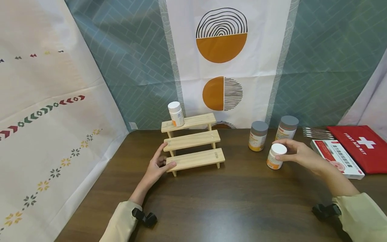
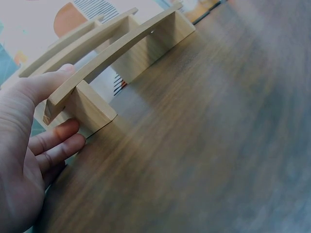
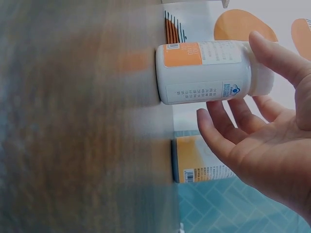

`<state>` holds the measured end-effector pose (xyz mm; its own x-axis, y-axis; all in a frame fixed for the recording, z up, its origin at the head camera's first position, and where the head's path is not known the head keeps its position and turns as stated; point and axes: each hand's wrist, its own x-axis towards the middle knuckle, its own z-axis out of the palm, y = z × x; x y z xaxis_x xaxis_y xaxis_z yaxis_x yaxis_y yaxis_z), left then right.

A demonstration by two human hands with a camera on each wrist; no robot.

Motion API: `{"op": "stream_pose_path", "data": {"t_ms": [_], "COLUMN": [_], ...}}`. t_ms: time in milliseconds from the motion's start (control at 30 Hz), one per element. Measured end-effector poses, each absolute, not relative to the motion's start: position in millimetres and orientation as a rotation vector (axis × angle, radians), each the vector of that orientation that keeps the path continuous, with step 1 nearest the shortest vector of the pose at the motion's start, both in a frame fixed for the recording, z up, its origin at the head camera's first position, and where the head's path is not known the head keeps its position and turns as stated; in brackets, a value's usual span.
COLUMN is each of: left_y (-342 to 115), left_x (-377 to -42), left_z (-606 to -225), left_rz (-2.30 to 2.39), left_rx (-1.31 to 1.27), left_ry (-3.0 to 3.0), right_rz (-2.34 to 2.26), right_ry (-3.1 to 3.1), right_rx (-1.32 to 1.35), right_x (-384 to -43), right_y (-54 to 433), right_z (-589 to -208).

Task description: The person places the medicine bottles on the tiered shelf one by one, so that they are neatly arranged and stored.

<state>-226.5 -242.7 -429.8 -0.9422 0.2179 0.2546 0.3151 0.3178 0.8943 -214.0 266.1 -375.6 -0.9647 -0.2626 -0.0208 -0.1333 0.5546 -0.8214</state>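
Observation:
A three-step wooden display rack (image 1: pixel 196 160) stands left of centre on the table. My left hand (image 1: pixel 158 167) grips its left end, thumb at the lowest step and fingers around the side; the left wrist view shows fingertips (image 2: pixel 63 148) beside the front leg. On the top step, toward the left, a white pill bottle (image 1: pixel 177 116) stands upright. To the right, my right hand (image 1: pixel 299 155) holds a second white pill bottle (image 1: pixel 274 156) with an orange-banded label. Its thumb and fingers are around the cap end, and the bottle's base (image 3: pixel 161 73) is right at the tabletop.
Two grey-capped bottles, one nearer (image 1: pixel 258 136) and one farther back (image 1: pixel 287 127), stand behind the right hand. Farther right lie a white-and-red medicine box (image 1: pixel 338 158), a red first aid pouch (image 1: pixel 362 144) and a pack of swabs (image 1: pixel 318 133). Patterned cloth (image 1: pixel 139 67) hangs behind the table.

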Motion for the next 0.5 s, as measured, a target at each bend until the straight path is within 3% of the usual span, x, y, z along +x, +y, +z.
{"op": "stream_pose_path", "data": {"t_ms": [500], "left_y": [-243.0], "left_x": [-228.0], "left_z": [-430.9], "left_rz": [-1.707], "left_rx": [-0.520], "left_ry": [-2.472], "right_rz": [-1.398], "right_ry": [2.633], "right_rx": [-0.332], "right_x": [-213.4], "right_y": [264.6], "right_z": [-373.5]}}
